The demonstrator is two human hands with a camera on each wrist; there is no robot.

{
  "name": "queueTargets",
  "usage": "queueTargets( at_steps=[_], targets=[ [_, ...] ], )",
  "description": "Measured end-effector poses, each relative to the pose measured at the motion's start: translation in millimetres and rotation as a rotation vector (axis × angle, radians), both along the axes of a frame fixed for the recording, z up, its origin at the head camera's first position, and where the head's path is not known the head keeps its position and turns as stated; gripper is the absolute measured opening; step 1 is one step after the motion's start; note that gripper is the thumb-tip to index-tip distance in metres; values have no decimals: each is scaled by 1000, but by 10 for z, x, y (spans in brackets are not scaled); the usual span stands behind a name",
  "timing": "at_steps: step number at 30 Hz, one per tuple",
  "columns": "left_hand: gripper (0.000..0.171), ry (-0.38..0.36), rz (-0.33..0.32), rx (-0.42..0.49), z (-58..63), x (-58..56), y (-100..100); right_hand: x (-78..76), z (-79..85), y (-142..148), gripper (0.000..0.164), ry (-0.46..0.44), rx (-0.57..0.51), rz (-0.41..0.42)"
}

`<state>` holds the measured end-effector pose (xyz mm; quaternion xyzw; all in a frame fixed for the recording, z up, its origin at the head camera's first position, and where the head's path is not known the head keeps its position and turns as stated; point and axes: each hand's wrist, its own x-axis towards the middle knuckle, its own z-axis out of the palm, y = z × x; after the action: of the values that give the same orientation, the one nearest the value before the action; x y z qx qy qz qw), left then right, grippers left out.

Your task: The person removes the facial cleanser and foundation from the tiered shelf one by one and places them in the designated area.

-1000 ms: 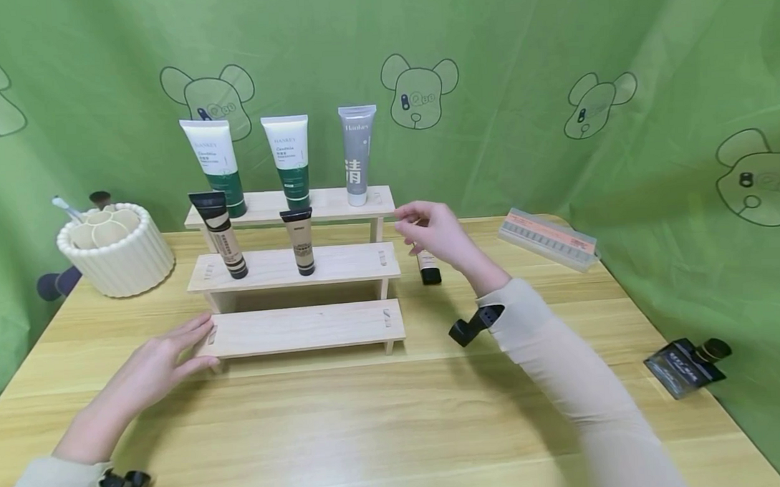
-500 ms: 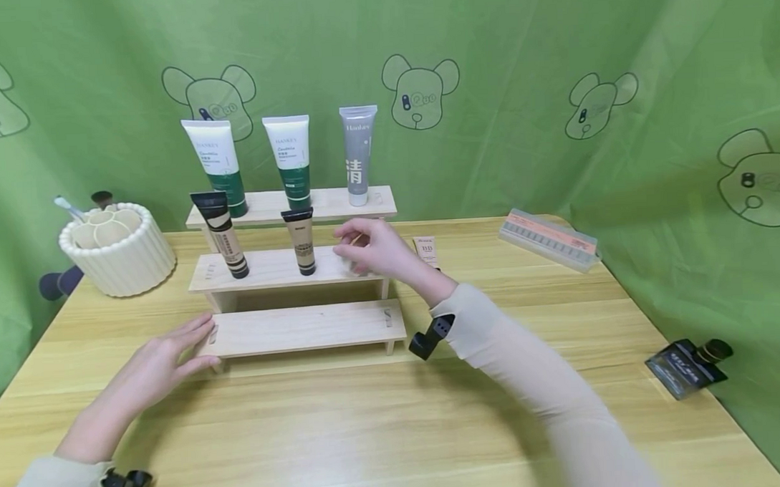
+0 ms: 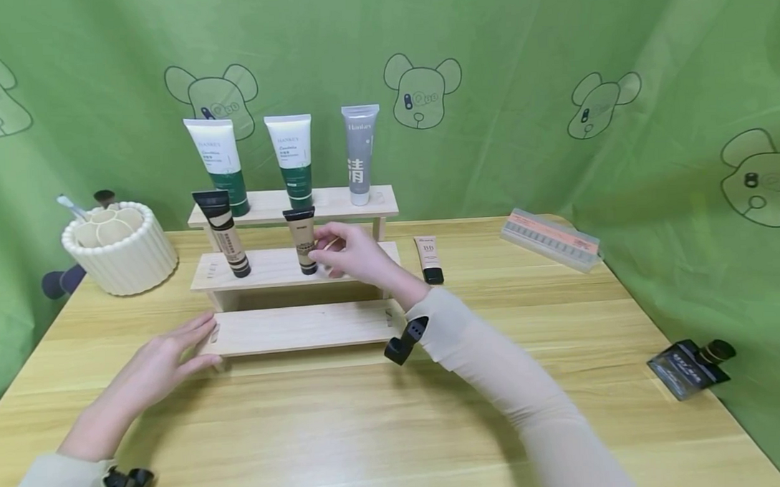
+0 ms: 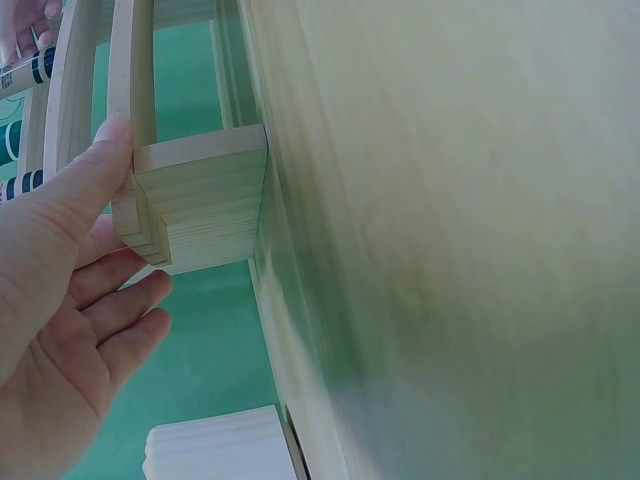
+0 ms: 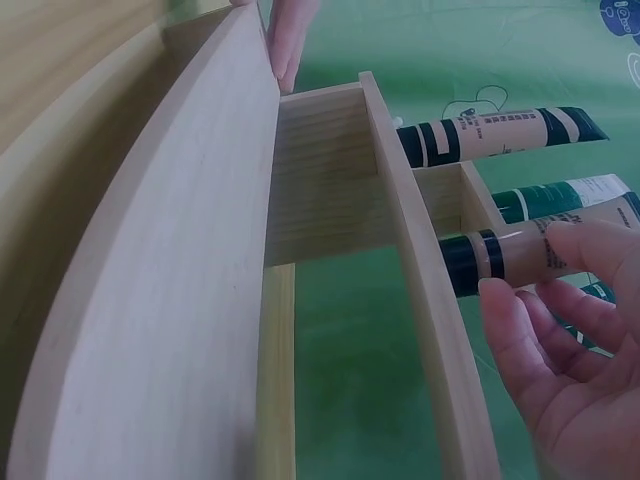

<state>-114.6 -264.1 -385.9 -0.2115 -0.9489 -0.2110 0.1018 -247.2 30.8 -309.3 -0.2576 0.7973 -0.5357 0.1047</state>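
A three-tier wooden display stand [image 3: 302,327] sits on the table. My left hand [image 3: 158,366] grips the left end of its lowest tier, with the thumb [image 4: 95,170] on one side of the board and fingers on the other. On the middle tier, my right hand [image 3: 358,257] pinches a small beige tube [image 3: 303,236] with a black cap, which stands cap down. To its left stands a larger beige and black tube [image 3: 227,238]. The top tier bears two white and green tubes [image 3: 219,153] and a grey tube [image 3: 360,155], all upright.
A small pink BB cream tube [image 3: 428,258] lies right of the stand. Beyond it is a clear flat case [image 3: 550,239]. A dark bottle [image 3: 685,369] lies at the right edge. A white ribbed holder [image 3: 122,256] with brushes stands at left, before the green curtain [image 3: 506,53].
My right hand has moved left from beside the BB cream tube, across the middle tier, to the small beige tube. The left hand stays on the lowest tier.
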Motion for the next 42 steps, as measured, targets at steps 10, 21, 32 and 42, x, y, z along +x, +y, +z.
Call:
queueTargets(
  at_steps=[10,21,32,42],
  targets=[
    [61,1,1,1,-1,0,4,-9,-13,-38,31,0,26,-22],
    [61,17,-3,-1,-10,1,0,10,-16,-17,29,8,-4,-10],
    [60,10,-3,-2,7,8,13,113,45,206,26,-40,-70,-51],
    [61,-1,2,-3,10,14,16,161,99,558,28,7,-72,-95]
  ],
)
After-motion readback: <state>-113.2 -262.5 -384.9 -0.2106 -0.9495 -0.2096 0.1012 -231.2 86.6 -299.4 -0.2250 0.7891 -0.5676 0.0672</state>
